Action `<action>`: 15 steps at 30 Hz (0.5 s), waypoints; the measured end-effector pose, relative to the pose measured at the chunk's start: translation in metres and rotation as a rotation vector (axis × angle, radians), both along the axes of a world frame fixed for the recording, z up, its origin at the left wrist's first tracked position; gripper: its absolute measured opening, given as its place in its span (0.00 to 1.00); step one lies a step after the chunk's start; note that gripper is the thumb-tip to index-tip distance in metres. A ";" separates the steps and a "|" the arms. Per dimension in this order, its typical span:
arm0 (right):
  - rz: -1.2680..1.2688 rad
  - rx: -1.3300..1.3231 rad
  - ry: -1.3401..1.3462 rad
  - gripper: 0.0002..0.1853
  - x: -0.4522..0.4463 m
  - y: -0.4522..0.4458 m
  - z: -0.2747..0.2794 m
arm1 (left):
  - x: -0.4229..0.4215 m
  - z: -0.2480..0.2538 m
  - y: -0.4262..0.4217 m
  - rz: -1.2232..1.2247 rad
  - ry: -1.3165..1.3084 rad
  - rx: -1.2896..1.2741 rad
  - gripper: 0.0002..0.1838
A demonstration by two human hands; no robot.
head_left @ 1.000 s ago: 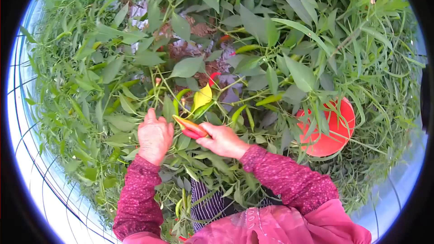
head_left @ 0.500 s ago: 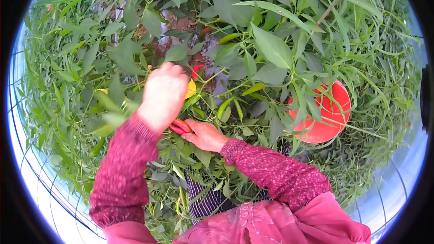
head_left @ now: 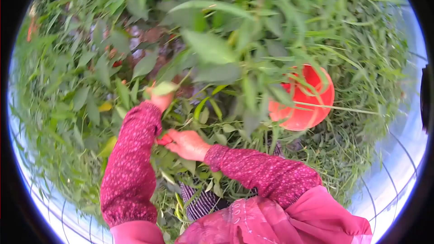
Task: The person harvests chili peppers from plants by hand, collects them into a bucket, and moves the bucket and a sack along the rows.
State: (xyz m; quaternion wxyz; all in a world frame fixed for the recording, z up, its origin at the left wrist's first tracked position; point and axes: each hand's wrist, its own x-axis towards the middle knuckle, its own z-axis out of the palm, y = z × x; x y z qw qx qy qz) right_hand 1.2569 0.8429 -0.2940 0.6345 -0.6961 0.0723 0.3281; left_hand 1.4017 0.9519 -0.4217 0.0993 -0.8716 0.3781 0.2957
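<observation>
My right hand (head_left: 189, 145) is closed around red chili peppers (head_left: 164, 140), whose ends stick out past the thumb and fingers. Up and to its left, my left hand (head_left: 162, 100) reaches in among the pepper plants, and a pale leaf (head_left: 165, 88) lies across part of it. Leaves and blur hide its fingers, so I cannot see what they hold. Green chili peppers (head_left: 200, 108) hang from a stem just right of the left hand.
A red bucket (head_left: 312, 116) sits to the right among leaves and grass, with a long stalk across it. Dense foliage surrounds both hands, and blurred leaves (head_left: 212, 49) hang close to the camera. Yellow leaves (head_left: 107, 147) show at the left.
My left hand has gone deeper into the foliage, and a leaf now covers part of it. The right hand still grips the red peppers. The whole view has shifted slightly.
</observation>
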 end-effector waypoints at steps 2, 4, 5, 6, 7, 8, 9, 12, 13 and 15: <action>-0.069 0.006 -0.090 0.12 -0.006 -0.010 0.010 | 0.002 0.011 -0.001 0.004 -0.067 -0.262 0.12; -0.030 -0.048 -0.061 0.13 0.002 0.001 -0.001 | -0.007 -0.020 0.029 0.602 0.123 -0.561 0.11; -0.011 -0.046 -0.015 0.13 0.001 0.001 -0.003 | 0.001 -0.009 0.026 0.376 0.075 -0.344 0.11; -0.037 -0.065 -0.020 0.13 0.003 -0.005 0.001 | 0.010 0.004 0.022 0.132 0.020 -0.163 0.11; -0.053 -0.064 -0.022 0.13 0.008 -0.007 0.004 | 0.009 -0.013 0.039 -0.020 -0.073 -0.223 0.10; -0.062 -0.089 -0.009 0.13 0.012 -0.009 0.004 | 0.007 -0.029 0.058 -0.168 -0.186 -0.280 0.09; -0.045 -0.061 0.032 0.13 0.015 -0.010 0.005 | 0.015 -0.005 0.047 -0.188 -0.046 -0.045 0.09; -0.041 -0.045 0.157 0.15 0.015 -0.023 -0.001 | 0.030 0.009 0.045 -0.150 0.279 0.367 0.10; -0.061 -0.021 0.242 0.16 0.019 -0.029 -0.002 | 0.022 -0.045 0.101 -0.339 0.134 0.148 0.10; -0.091 0.076 0.508 0.17 0.023 -0.046 -0.008 | 0.038 -0.029 0.099 -0.210 0.225 -0.122 0.09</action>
